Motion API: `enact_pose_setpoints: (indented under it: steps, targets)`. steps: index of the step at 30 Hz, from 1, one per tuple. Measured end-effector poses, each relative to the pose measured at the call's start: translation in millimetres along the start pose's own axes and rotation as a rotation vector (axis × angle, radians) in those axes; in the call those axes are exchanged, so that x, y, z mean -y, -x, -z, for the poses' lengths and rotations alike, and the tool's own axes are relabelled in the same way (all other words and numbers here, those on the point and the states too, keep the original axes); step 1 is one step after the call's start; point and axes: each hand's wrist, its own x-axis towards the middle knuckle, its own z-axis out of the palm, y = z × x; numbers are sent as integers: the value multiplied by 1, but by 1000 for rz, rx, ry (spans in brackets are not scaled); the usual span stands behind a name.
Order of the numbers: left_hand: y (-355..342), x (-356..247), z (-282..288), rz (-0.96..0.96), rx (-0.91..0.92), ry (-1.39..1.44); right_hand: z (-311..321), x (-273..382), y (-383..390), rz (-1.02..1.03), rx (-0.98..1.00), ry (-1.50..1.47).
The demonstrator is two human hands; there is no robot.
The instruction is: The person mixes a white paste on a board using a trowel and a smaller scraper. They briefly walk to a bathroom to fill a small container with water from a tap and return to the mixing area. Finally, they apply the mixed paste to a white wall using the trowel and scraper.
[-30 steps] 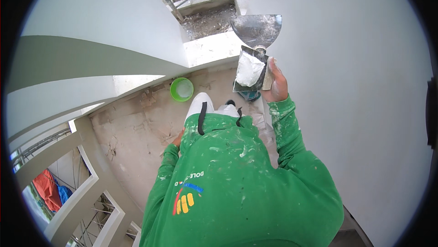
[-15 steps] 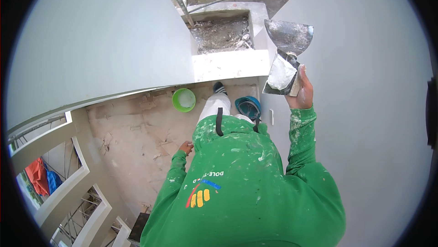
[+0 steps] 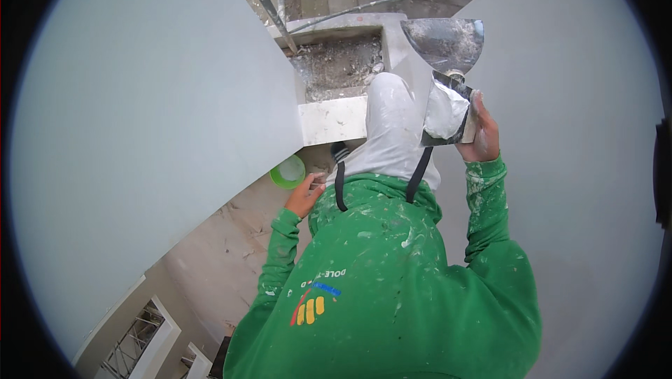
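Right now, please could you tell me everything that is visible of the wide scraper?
The wide scraper has a broad, grey, metal-looking blade, nearly straight along its far edge, with curved sides narrowing to a short neck. Whitish residue smears the blade, which points away from the body. The neck meets the top of a dark plate carrying white paste. The right grip holds both together; the scraper's handle cannot be clearly made out.

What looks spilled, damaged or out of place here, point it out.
White splatters mark the green sweatshirt, standing out against its cloth. Loose debris lies in the low-walled box ahead, looking untidy. The white compound beside the right hand sits mounded, with no spill visible.
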Motion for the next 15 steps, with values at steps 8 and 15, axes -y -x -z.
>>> enact_pose_setpoints:
  steps: [8,15]
  targets:
    - [-60,-53,1,-193,17,-29,-6,-2,-2,13,62,-103]
    - [-129,-199,-38,-466,100,397,-12,5,-33,-159,246,-153]
